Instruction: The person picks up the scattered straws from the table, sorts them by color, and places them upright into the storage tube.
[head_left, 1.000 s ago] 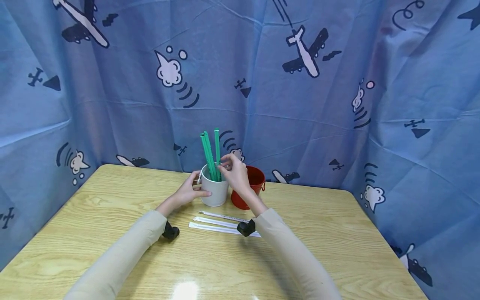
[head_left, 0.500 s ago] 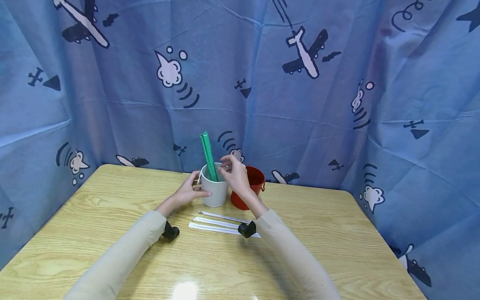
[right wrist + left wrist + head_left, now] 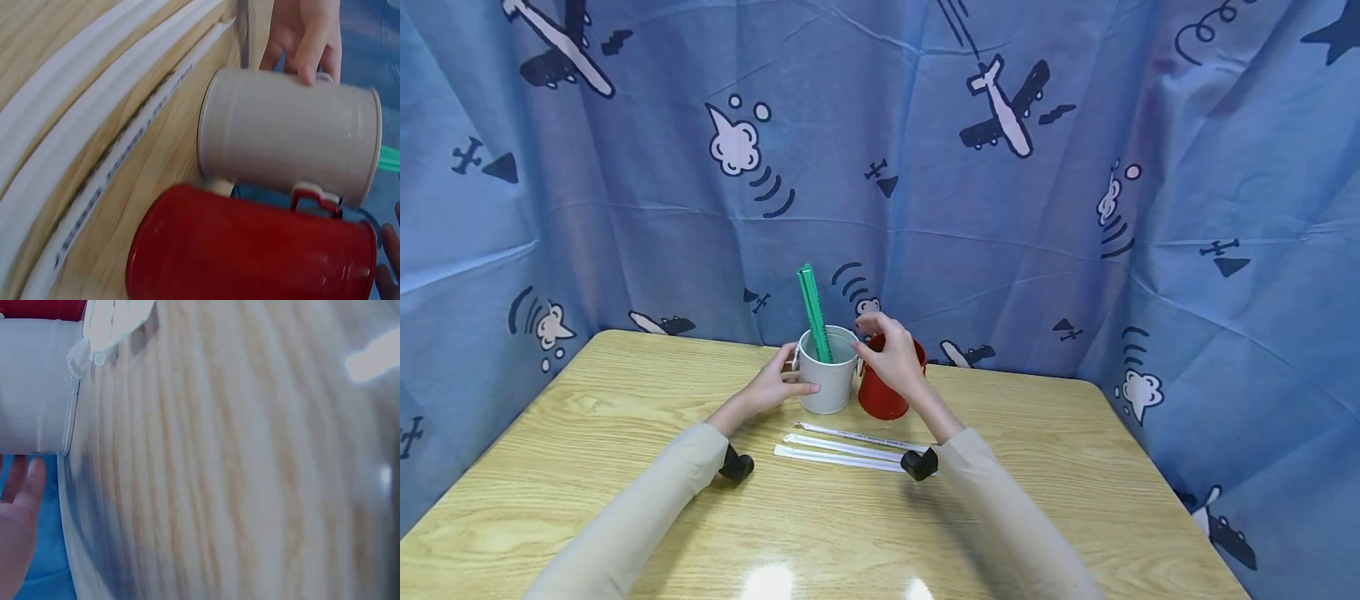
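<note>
The white bucket (image 3: pixel 827 390) stands upright at the table's back, with a bundle of slim green wrapped straws (image 3: pixel 812 307) leaning left in it. My left hand (image 3: pixel 772 385) holds the bucket's left side, thumb in front and fingers partly hidden behind. My right hand (image 3: pixel 891 357) is raised in front of the red bucket (image 3: pixel 882 400), fingers parted with nothing between them. In the right wrist view the red bucket lies close beside the white one, a small handle lug (image 3: pixel 319 199) between them.
Several white wrapped straws (image 3: pixel 842 460) lie side by side in front of the buckets on the wooden table (image 3: pixel 662 400). A blue curtain (image 3: pixel 820 233) with printed airplanes hangs behind and at both sides.
A green straw that stood upright by my right fingers now rests with the leaning bundle. My right hand has moved right, away from the white bucket's rim. The left hand keeps its hold.
</note>
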A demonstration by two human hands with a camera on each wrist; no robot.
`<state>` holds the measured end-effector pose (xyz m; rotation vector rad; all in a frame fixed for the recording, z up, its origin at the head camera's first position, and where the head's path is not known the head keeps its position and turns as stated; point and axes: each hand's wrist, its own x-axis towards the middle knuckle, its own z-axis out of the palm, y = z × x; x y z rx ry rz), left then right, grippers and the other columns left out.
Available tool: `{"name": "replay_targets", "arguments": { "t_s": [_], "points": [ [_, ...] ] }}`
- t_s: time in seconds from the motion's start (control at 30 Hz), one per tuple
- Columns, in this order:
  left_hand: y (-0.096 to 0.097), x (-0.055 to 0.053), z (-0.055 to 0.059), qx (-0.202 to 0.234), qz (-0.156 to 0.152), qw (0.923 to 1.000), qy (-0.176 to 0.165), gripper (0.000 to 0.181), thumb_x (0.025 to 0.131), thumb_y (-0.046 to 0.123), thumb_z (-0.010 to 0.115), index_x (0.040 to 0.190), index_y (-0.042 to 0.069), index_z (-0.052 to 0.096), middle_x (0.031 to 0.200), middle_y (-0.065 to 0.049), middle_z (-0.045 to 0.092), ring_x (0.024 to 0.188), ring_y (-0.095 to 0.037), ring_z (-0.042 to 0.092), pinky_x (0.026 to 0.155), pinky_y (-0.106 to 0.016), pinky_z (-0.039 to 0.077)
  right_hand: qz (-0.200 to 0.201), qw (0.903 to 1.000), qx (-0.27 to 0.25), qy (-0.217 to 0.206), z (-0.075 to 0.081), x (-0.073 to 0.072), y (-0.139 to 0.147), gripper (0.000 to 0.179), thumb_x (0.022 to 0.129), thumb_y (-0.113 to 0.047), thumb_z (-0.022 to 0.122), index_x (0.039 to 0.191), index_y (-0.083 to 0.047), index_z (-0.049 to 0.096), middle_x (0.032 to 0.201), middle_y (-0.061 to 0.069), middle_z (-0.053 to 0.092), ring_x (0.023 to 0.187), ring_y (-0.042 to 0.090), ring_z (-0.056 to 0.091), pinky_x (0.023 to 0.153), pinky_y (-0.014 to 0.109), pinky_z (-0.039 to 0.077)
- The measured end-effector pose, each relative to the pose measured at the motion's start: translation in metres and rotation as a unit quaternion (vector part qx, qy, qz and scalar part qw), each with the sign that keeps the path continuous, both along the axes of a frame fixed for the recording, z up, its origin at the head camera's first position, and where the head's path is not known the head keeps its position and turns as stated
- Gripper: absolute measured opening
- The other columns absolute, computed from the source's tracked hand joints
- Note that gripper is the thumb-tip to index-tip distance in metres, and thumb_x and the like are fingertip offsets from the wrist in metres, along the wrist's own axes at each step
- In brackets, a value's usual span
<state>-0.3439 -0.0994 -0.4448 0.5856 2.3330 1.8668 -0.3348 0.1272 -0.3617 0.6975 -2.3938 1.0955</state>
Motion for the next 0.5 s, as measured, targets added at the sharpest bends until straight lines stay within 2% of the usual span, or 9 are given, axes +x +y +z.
{"name": "replay_targets", "arguments": {
  "t_s": [0.17, 0.3, 0.43, 0.5],
  "points": [
    [-0.002, 0.006, 0.003, -0.028, -0.004, 0.9995, 0.014, 0.083, 0.087, 0.008, 0.070, 0.151, 0.004, 0.017, 0.148, -0.026, 0.030, 0.131, -0.047, 0.039, 0.112, -0.053, 0.037, -0.015, 0.9998, 0.008, -0.005, -0.001, -0.001, 0.014, 0.039, 0.084, -0.016, 0.074, 0.119, -0.005, 0.062, 0.113, 0.013, 0.067, 0.108, 0.028, 0.056, 0.093, 0.047, 0.052],
    [-0.005, 0.010, 0.003, -0.048, -0.003, 0.9987, 0.019, 0.082, 0.090, 0.007, 0.065, 0.152, 0.002, 0.012, 0.146, -0.030, 0.031, 0.129, -0.048, 0.041, 0.110, -0.054, 0.038, -0.027, 0.9991, 0.015, -0.030, -0.002, 0.002, 0.024, 0.045, 0.083, -0.020, 0.076, 0.123, -0.008, 0.060, 0.119, 0.013, 0.065, 0.112, 0.029, 0.052, 0.092, 0.047, 0.053],
    [-0.009, 0.015, 0.005, -0.058, 0.003, 0.9979, 0.027, 0.077, 0.092, 0.008, 0.062, 0.151, -0.001, 0.014, 0.143, -0.033, 0.034, 0.127, -0.050, 0.042, 0.109, -0.056, 0.039, -0.038, 0.9977, 0.012, -0.055, -0.004, 0.004, 0.033, 0.054, 0.081, -0.025, 0.077, 0.128, -0.009, 0.057, 0.125, 0.011, 0.061, 0.117, 0.028, 0.049, 0.091, 0.048, 0.054],
    [-0.010, 0.022, 0.011, -0.064, 0.008, 0.9976, 0.026, 0.075, 0.092, 0.007, 0.062, 0.150, -0.003, 0.016, 0.142, -0.034, 0.034, 0.126, -0.051, 0.042, 0.108, -0.057, 0.039, -0.044, 0.9970, 0.008, -0.063, -0.005, 0.004, 0.038, 0.058, 0.080, -0.028, 0.078, 0.130, -0.009, 0.055, 0.128, 0.009, 0.059, 0.119, 0.027, 0.047, 0.093, 0.048, 0.053]
  ]
}}
